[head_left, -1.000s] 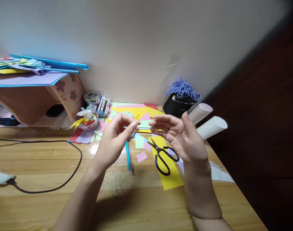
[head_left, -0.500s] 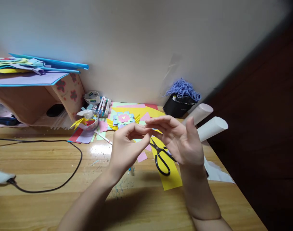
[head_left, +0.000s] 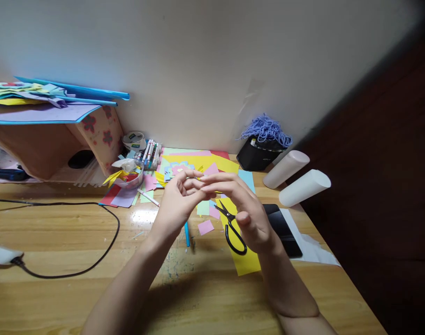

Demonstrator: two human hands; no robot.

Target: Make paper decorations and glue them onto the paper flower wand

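My left hand (head_left: 180, 197) is raised over the table, its fingers bent and its thumb pressed in toward them. Whatever it pinches, if anything, is hidden. My right hand (head_left: 249, 211) meets it at the fingertips, with long fingers stretched out and the thumb apart. Beneath the right hand, black-handled scissors (head_left: 236, 239) lie with blades parted on a yellow paper strip (head_left: 249, 265). A layered paper flower (head_left: 179, 168) sits just behind my left hand, partly covered. A small pink paper square (head_left: 205, 227) and a blue pen (head_left: 187, 234) lie below the hands.
Behind stand a clear bowl of scraps (head_left: 131, 179), several markers (head_left: 150, 153) and a black pouch with blue yarn (head_left: 263, 151). Two white cylinders (head_left: 303, 188) and a black phone-like slab (head_left: 285, 232) are at right. A flowered box (head_left: 100, 135) and a black cable (head_left: 116, 232) occupy the left.
My right hand has turned, its palm now facing more toward the left hand, and its fingers have shifted left over the left fingertips. The slab and blue pen show more.
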